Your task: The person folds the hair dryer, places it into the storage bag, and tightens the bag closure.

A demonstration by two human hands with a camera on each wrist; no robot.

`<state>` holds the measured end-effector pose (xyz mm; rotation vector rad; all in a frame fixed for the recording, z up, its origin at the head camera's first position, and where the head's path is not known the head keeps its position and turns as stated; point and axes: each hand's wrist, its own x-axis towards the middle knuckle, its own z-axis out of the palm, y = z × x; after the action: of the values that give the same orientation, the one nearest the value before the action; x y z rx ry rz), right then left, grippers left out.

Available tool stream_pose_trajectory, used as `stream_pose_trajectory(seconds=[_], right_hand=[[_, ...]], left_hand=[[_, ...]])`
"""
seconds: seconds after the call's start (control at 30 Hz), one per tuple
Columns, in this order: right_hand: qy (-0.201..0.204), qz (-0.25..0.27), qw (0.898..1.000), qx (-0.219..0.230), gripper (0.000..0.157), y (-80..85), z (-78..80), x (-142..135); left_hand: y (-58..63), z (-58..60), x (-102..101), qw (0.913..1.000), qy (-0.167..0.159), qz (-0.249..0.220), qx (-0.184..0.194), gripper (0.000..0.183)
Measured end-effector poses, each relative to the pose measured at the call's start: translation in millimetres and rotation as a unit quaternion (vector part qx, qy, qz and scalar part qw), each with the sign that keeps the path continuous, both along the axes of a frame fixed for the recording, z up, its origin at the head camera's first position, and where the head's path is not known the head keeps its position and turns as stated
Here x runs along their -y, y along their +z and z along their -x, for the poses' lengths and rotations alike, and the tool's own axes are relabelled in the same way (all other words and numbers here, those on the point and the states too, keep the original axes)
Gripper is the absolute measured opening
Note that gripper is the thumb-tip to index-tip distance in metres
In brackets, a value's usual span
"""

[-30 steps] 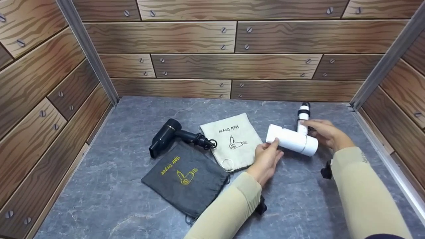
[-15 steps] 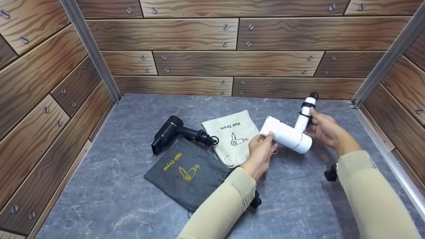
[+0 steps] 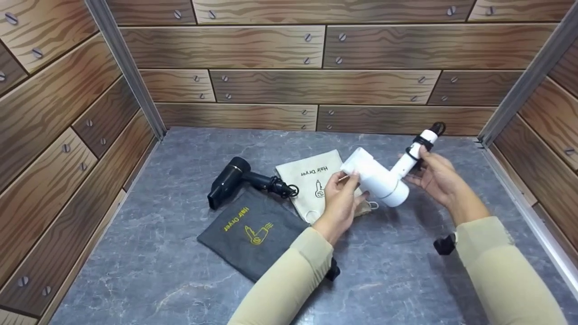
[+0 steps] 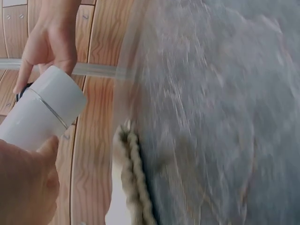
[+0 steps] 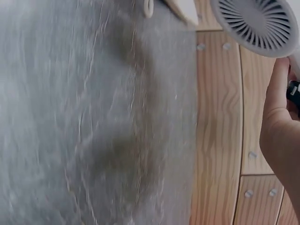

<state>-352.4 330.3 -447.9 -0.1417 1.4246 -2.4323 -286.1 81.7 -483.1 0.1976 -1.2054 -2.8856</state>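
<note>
A white hair dryer [image 3: 377,183] is held up off the table between both hands, its handle slanting to the far right. My left hand [image 3: 339,198] grips the barrel at the left end, thumb on top. My right hand [image 3: 440,183] holds the handle, where a black cord is wrapped. The slotted round air inlet [image 5: 257,22] shows in the right wrist view. Behind and below the left hand lies a cream drawstring pouch [image 3: 300,174] printed "Hair Dryer", partly covered by that hand and the dryer.
A black hair dryer [image 3: 226,183] lies to the left, its cord bundled at the handle. In front of it is a dark grey pouch [image 3: 244,239] with yellow print, partly under the left sleeve. Wood-patterned walls [image 3: 262,85] enclose the grey marbled table [image 3: 149,253].
The white hair dryer has risen and moved left in both hands, its handle tilting further right. It now overlaps the cream pouch in the head view.
</note>
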Motion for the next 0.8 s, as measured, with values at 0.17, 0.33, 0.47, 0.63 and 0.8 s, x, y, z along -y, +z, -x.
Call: stream_pose_trajectory(seconds=[0.17,0.33,0.47,0.63,0.8], right_hand=[[0.02,0.027,0.999,-0.022,0.026,0.5,-9.3,11],[0.008,0.035,0.999,-0.026,0.027,6.7,-17.6,26],[-0.017,0.04,0.999,-0.032,0.03,14.4,-24.6,36],[-0.039,0.041,0.997,-0.052,0.03,21.3,-29.4,44],[-0.054,0.035,0.995,-0.073,0.026,22.5,-34.0,46]], left_hand=[[2.4,-3.7,16,0.9994,-0.017,0.0,-0.029,0.024],[8.2,-8.4,30,0.9969,-0.022,0.025,-0.072,0.029],[14.8,-12.5,37,0.9953,-0.013,0.033,-0.09,0.031],[24.1,-18.3,42,0.9946,-0.014,0.033,-0.097,0.029],[27.8,-22.2,45,0.9922,-0.024,0.051,-0.111,0.029]])
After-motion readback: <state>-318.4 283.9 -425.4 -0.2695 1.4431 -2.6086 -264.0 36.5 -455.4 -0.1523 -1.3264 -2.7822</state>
